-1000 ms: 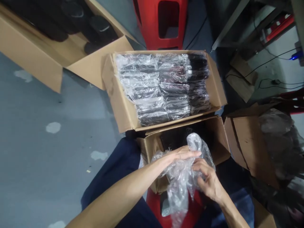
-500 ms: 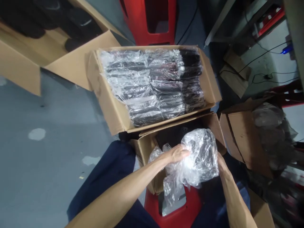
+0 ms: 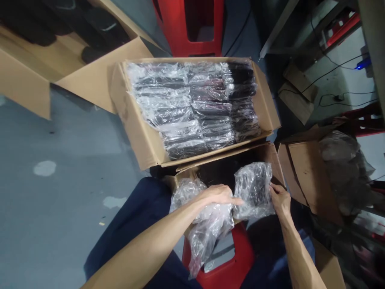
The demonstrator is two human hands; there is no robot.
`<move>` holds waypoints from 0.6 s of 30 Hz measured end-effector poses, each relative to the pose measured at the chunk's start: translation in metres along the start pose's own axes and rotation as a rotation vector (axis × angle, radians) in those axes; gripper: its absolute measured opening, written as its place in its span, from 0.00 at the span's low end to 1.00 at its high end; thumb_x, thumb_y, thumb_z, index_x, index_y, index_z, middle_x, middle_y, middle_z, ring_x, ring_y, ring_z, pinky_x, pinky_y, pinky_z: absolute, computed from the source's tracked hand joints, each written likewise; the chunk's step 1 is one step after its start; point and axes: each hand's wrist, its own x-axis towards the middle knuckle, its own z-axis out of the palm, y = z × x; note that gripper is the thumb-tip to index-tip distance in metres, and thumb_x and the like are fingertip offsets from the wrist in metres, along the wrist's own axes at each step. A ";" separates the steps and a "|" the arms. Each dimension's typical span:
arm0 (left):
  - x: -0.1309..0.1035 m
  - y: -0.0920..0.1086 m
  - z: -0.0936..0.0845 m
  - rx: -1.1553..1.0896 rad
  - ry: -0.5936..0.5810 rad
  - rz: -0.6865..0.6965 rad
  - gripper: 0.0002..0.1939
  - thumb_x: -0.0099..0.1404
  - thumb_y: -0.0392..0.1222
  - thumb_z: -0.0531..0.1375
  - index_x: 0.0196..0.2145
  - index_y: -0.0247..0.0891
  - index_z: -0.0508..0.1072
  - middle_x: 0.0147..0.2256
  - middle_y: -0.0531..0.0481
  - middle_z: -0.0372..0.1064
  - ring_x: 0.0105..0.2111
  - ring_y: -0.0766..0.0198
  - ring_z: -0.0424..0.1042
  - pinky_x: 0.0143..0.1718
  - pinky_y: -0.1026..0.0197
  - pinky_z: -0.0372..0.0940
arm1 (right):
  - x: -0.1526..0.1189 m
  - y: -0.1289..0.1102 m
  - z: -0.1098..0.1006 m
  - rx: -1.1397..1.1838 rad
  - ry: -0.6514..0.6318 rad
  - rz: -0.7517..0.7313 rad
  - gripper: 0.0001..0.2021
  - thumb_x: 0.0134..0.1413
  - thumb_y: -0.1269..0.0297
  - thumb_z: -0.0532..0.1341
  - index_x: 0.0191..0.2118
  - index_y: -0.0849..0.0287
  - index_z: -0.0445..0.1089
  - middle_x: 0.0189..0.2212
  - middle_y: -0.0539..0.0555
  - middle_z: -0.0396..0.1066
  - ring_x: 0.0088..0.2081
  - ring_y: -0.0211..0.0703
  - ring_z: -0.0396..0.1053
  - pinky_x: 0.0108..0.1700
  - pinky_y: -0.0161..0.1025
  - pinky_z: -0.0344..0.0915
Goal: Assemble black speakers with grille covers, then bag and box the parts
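Note:
A clear plastic bag with something dark inside (image 3: 254,190) is held up above the near cardboard box (image 3: 272,160). My right hand (image 3: 280,199) pinches its right edge between thumb and fingers. My left hand (image 3: 219,195) is closed over a bunch of crumpled clear plastic bags (image 3: 207,228), which hang down in front of a red stool (image 3: 240,249). Its index finger stretches out to the bagged item's lower left side. The left palm and other fingertips are hidden by the hand and the plastic.
Beyond the near box stands a long carton (image 3: 132,124) filled with rows of plastic-wrapped dark items (image 3: 180,108). An open carton (image 3: 99,68) with dark objects is at upper left. Another red stool (image 3: 195,48) stands behind. On the right are a box (image 3: 309,172) and loose clear plastic (image 3: 343,160).
My left hand has shifted left with the loose bags, which have spread out away from the bagged item. My right hand has come up into sight at the item's right edge.

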 end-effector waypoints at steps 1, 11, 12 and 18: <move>0.000 0.000 0.000 0.046 -0.022 -0.007 0.33 0.57 0.75 0.57 0.20 0.39 0.67 0.23 0.48 0.65 0.27 0.58 0.68 0.29 0.58 0.58 | 0.003 0.001 0.001 -0.018 0.002 -0.022 0.25 0.42 0.37 0.68 0.33 0.55 0.84 0.36 0.58 0.82 0.43 0.58 0.77 0.50 0.50 0.70; -0.004 0.007 -0.002 0.028 0.005 0.017 0.26 0.60 0.66 0.58 0.30 0.39 0.77 0.33 0.42 0.76 0.32 0.52 0.74 0.31 0.57 0.63 | 0.005 -0.021 -0.021 -0.018 0.185 -0.057 0.23 0.45 0.40 0.68 0.33 0.57 0.83 0.34 0.59 0.83 0.42 0.60 0.78 0.49 0.49 0.70; -0.004 0.008 -0.002 0.009 0.016 0.029 0.25 0.61 0.65 0.58 0.30 0.39 0.77 0.33 0.43 0.76 0.32 0.52 0.74 0.31 0.57 0.63 | 0.005 -0.024 -0.026 -0.024 0.184 -0.029 0.23 0.43 0.40 0.69 0.31 0.58 0.83 0.33 0.59 0.82 0.40 0.61 0.78 0.47 0.49 0.71; -0.005 0.010 -0.002 -0.057 0.024 0.059 0.22 0.61 0.60 0.61 0.22 0.40 0.70 0.25 0.45 0.70 0.28 0.55 0.72 0.31 0.55 0.62 | 0.007 -0.031 -0.043 -0.031 0.272 -0.072 0.24 0.45 0.40 0.69 0.35 0.59 0.83 0.34 0.58 0.83 0.39 0.57 0.78 0.44 0.46 0.71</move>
